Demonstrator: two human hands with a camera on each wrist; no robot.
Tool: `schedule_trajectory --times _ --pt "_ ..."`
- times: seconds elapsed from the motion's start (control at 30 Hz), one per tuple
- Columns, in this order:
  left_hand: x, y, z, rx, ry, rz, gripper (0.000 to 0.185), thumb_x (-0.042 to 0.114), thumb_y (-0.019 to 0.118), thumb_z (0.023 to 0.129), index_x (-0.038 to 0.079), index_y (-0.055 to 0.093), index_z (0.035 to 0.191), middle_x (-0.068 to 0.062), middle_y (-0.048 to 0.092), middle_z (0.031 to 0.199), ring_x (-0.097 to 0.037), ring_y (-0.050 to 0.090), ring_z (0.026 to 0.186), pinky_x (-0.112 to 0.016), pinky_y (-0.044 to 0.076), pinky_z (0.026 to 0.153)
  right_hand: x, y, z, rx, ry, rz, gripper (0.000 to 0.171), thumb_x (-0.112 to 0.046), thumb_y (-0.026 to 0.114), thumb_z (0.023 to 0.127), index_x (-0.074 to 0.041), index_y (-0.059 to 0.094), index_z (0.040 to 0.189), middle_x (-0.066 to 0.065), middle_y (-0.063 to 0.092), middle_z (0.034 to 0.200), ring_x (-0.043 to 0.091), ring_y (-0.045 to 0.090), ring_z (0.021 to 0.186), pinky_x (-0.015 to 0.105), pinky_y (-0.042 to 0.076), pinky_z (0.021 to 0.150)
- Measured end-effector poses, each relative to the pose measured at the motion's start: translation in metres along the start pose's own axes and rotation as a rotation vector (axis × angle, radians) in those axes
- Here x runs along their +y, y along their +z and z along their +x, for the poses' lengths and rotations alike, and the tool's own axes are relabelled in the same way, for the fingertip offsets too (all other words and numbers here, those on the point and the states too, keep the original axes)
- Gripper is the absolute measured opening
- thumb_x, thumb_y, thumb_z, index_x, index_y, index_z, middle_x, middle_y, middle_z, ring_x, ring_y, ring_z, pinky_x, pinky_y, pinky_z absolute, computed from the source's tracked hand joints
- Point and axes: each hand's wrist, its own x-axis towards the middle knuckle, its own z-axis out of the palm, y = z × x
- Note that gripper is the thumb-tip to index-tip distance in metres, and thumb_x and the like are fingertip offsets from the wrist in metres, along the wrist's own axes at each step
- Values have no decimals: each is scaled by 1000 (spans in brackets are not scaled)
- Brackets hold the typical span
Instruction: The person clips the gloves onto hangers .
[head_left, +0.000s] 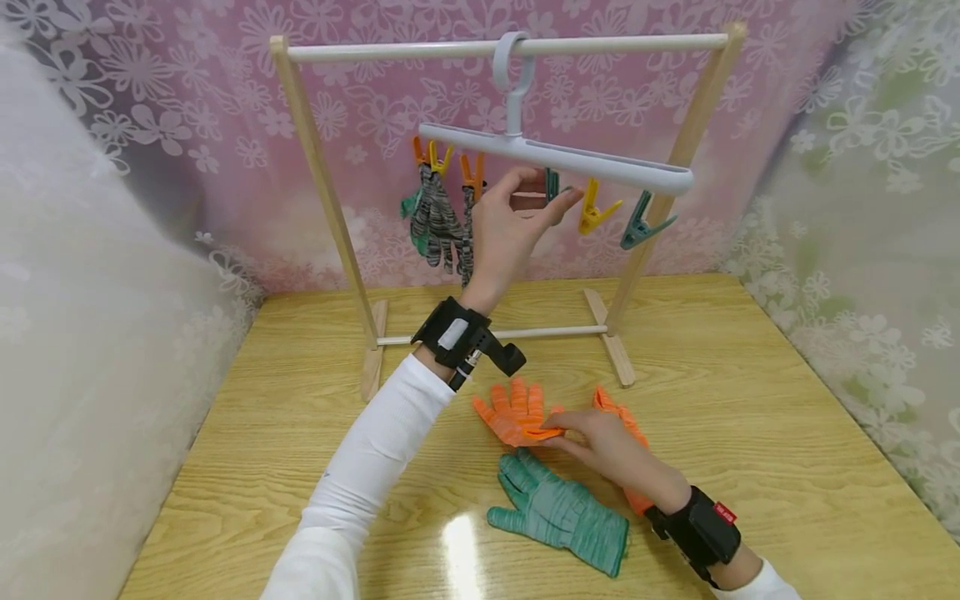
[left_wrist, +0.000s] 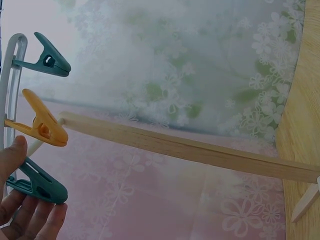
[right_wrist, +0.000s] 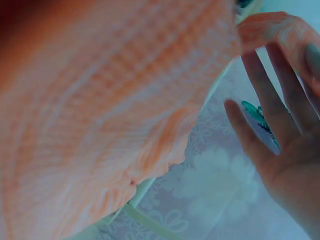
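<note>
My left hand (head_left: 506,225) is raised to the grey hanger (head_left: 600,160) and pinches a dark green clip (head_left: 552,185) between thumb and fingers. The left wrist view shows this green clip (left_wrist: 45,185) from the side. Lower down, my right hand (head_left: 611,446) pinches the cuff of an orange knitted glove (head_left: 513,415), its fingers spread toward the left. In the right wrist view, orange striped knit (right_wrist: 100,130) fills much of the picture close to the lens. A second orange glove (head_left: 618,410) lies partly hidden under the right hand and forearm. Nearer me lies a green glove (head_left: 566,512).
The hanger hangs tilted from the white rod (head_left: 405,52) of a wooden rack (head_left: 322,175). A yellow clip (head_left: 596,210) and another green clip (head_left: 641,225) hang at its right. Orange and yellow clips hold grey and green gloves (head_left: 435,212) at its left. Patterned curtains surround the table (head_left: 750,433).
</note>
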Motion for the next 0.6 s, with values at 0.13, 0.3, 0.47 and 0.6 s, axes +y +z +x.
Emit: schedule_trajectory --times 0.13,0.3,0.47,0.6 --pt "1 -1 0 -7 10 -8 32 15 83 87 1 70 112 -14 72 106 -17 72 89 -26 58 84 1 -3 5 124 28 -8 19 -11 82 84 -16 77 101 0 78 95 9 71 75 28 57 61" --pt "3 -3 0 -17 -17 -7 31 15 83 86 2 71 111 -13 73 106 -16 73 90 -26 57 84 0 -7 8 140 48 -27 21 -10 81 84 -15 77 104 2 78 97 7 69 72 25 55 59" --pt "3 -3 0 -33 -23 -7 30 16 82 88 2 71 112 -13 73 107 -16 73 90 -23 57 84 -1 -12 14 150 69 -4 21 -6 77 88 -11 75 109 2 76 92 5 57 57 20 44 50" --pt "3 -4 1 -43 -26 -3 30 17 82 88 3 71 112 -12 74 107 -14 73 90 -23 57 84 -2 -21 22 170 128 67 20 -8 69 95 -13 70 115 -4 73 89 13 64 66 23 45 57"
